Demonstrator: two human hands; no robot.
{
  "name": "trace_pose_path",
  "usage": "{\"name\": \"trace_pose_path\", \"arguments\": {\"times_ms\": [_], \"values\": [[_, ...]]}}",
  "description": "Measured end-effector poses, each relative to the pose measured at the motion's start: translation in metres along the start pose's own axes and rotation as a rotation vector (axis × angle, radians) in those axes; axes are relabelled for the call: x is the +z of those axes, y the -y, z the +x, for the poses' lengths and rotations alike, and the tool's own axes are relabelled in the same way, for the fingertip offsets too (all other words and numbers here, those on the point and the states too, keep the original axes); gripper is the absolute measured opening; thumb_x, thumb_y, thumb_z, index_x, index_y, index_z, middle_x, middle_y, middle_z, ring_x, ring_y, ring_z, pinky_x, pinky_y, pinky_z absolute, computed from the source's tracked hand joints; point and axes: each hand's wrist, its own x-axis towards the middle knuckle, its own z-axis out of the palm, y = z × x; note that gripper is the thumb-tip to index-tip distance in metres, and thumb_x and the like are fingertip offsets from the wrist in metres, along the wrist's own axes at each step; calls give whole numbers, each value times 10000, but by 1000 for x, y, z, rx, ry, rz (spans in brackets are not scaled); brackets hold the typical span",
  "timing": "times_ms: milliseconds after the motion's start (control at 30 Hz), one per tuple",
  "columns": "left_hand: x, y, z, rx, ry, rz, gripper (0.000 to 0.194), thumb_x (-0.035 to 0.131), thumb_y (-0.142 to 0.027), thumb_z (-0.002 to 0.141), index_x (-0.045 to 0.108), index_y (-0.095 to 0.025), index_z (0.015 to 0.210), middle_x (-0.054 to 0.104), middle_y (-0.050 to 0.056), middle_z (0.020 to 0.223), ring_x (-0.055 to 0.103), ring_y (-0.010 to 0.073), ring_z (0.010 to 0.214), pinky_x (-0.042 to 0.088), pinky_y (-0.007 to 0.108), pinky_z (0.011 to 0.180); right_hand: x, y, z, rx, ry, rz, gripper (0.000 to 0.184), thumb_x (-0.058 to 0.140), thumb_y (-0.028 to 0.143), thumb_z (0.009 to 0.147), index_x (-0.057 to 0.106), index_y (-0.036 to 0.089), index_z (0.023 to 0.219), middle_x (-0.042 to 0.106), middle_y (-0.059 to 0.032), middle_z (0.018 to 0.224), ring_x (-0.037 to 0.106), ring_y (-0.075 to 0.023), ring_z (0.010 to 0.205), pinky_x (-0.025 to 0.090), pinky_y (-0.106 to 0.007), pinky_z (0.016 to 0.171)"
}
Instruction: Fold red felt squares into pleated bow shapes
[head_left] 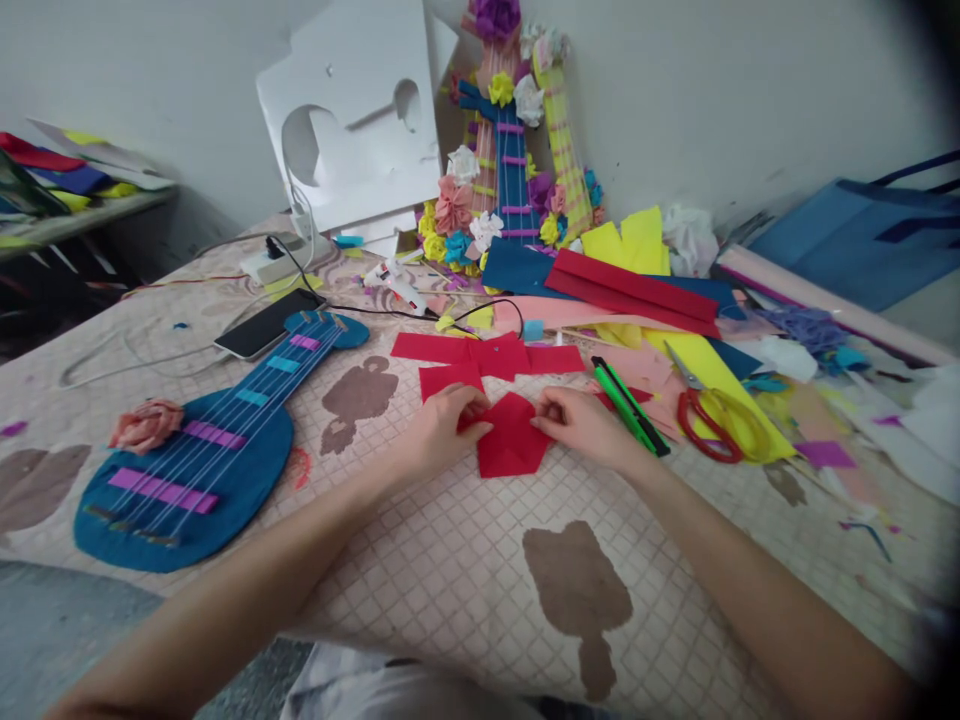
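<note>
While the left hand [456, 422], nearly closed, is pinching the left side of a red piece [514, 440] over the tablecloth [442, 570], the right hand [576, 422] is likewise gripping its right side. Red strips [499, 357] are lying just beyond, with a green cutter [630, 407] resting rightward and 1 blue guitar [264, 430] leftward.

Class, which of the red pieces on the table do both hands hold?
The frontmost red piece, nearest the person, held at opposite sides by the left hand and the right hand; the other red pieces lie farther back.
</note>
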Motion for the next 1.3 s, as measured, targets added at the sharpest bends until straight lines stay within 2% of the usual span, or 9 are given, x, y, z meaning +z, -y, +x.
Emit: {"name": "trace_pose_path", "arguments": {"times_ms": [167, 333, 467, 567, 733, 867, 1100, 1200, 1300], "values": [[2, -2, -1, -78, 22, -231, 349, 661, -295, 779, 539, -162, 1077, 617, 99, 1098, 606, 190, 968, 503, 353, 842, -3, -5, -25, 50, -93, 339, 157, 583, 333, 813, 499, 205, 775, 539, 8, 741, 512, -126, 637, 409, -272, 581], [5, 0, -3, -151, 212, -456, 417, 659, -243, 761, 494, -144, 1131, 616, 25, 851, 598, 119, 737, 495, 252, 656, 2, -14, -45, 140, -116, 633, 291, 612, 328, 805, 447, 223, 1021, 566, 20, 742, 556, -131, 646, 440, -264, 567], [7, -2, -2, -149, 298, -509, 373, 644, -155, 742, 528, -135, 1096, 590, -13, 746, 565, 87, 663, 455, 200, 591, -1, -10, -51, 31, 19, 615, 474, 591, 310, 832, 406, 267, 1266, 609, -26, 923, 597, -153, 785, 495, -298, 673], [8, -5, 0, -167, 308, -531, 300, 621, -133, 751, 567, -115, 1046, 605, 10, 776, 576, 93, 692, 468, 208, 613, -6, -2, -51, -57, 80, 520, 351, 573, 327, 848, 533, 282, 1193, 601, -49, 1109, 591, -181, 950, 500, -328, 788], [6, -10, 0, -287, 157, -530, 310, 615, -227, 805, 551, -134, 1093, 602, 72, 988, 600, 139, 856, 511, 255, 688, -6, -3, -50, 49, -16, 426, 248, 455, 280, 891, 645, 234, 1045, 661, -43, 1033, 609, -187, 939, 485, -360, 841], [6, -8, -2, -350, 249, -662, 545, 695, -190, 725, 439, -167, 1206, 545, 107, 1137, 622, 120, 773, 544, 290, 667, -3, -14, -51, 62, -114, 481, 306, 446, 193, 845, 623, 228, 1091, 670, -43, 1024, 626, -186, 924, 501, -357, 808], [5, -5, -2, -25, 41, -403, 456, 631, -157, 774, 460, -170, 1196, 511, 130, 1239, 600, 183, 987, 515, 359, 837, -4, -4, -57, -179, -459, -113, 154, 554, 142, 784, 657, 239, 846, 569, -73, 955, 554, -238, 915, 476, -418, 781], [5, -16, -7, 204, -59, -20, 420, 697, -270, 760, 529, -182, 1135, 550, 98, 1170, 517, 231, 1102, 426, 406, 950, 0, 7, -60, -290, -428, -292, 117, 583, 126, 775, 625, 232, 804, 569, -88, 1036, 492, -285, 1032, 428, -479, 866], [11, -27, -16, 329, 96, 151, 428, 728, -406, 727, 571, -192, 1063, 577, 83, 1118, 506, 242, 1051, 396, 393, 907, 10, 19, -65, -338, -315, -337, 122, 588, 118, 775, 596, 232, 816, 600, -81, 1032, 480, -287, 1019, 416, -487, 866]]}}
